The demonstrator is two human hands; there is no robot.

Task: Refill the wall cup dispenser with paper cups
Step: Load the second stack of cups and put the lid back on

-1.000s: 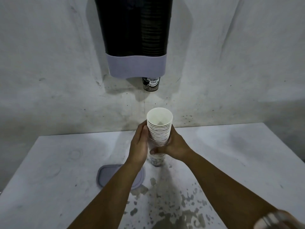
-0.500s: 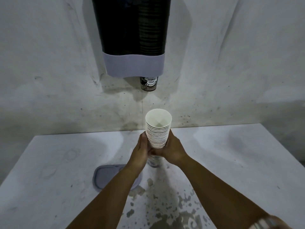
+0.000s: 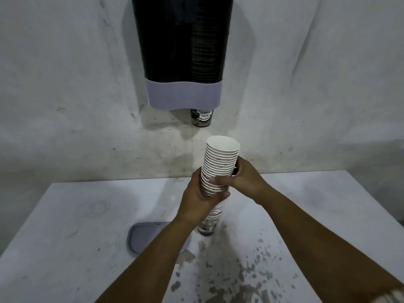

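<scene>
Both hands grasp the stack of paper cups [image 3: 219, 169] below the wall dispenser [image 3: 182, 51] — left hand [image 3: 200, 197] wrapped round its lower part, right hand [image 3: 242, 179] pinching higher. Judged step: readying the stack; next — raising it to the dispenser's top, out of view.

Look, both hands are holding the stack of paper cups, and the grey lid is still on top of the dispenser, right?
Not quite. Both the left hand and the right hand do hold the stack of paper cups, but the grey lid is not on the dispenser. The head view shows it lying flat on the table, partly under the left forearm.
</scene>
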